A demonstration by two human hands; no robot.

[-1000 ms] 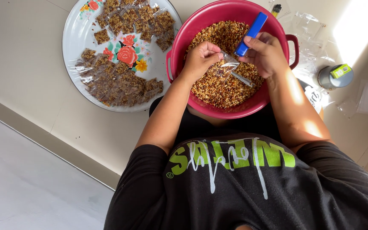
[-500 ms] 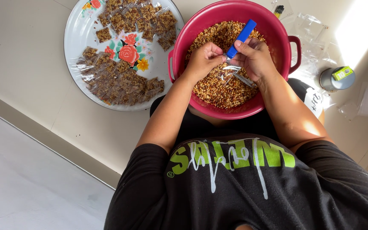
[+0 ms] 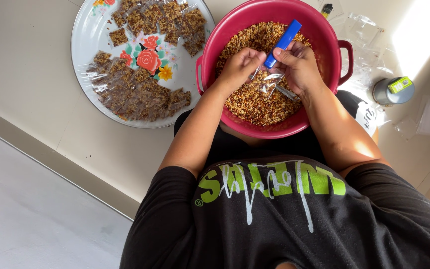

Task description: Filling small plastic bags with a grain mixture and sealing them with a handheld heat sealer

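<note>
A red plastic basin [image 3: 324, 30] holds a heap of brown nut mix [image 3: 255, 102]. Both my hands hover over it. My left hand [image 3: 239, 66] pinches the edge of a small clear plastic bag [image 3: 269, 82]. My right hand [image 3: 299, 65] grips a spoon by its blue handle [image 3: 283, 42], the metal end down by the bag's mouth. The spoon bowl is mostly hidden behind the bag and fingers.
A round white tray [image 3: 100, 35] with a flower print lies to the left, carrying several filled clear packets [image 3: 135, 94]. To the right lie loose empty bags [image 3: 364, 35], a small grey tin [image 3: 391, 90] and a lighter [image 3: 326, 10]. A floor step runs along the lower left.
My right hand has drawn in toward my left, and the spoon has tipped up from the nut mix to the bag's mouth. The bag now hangs between both hands.
</note>
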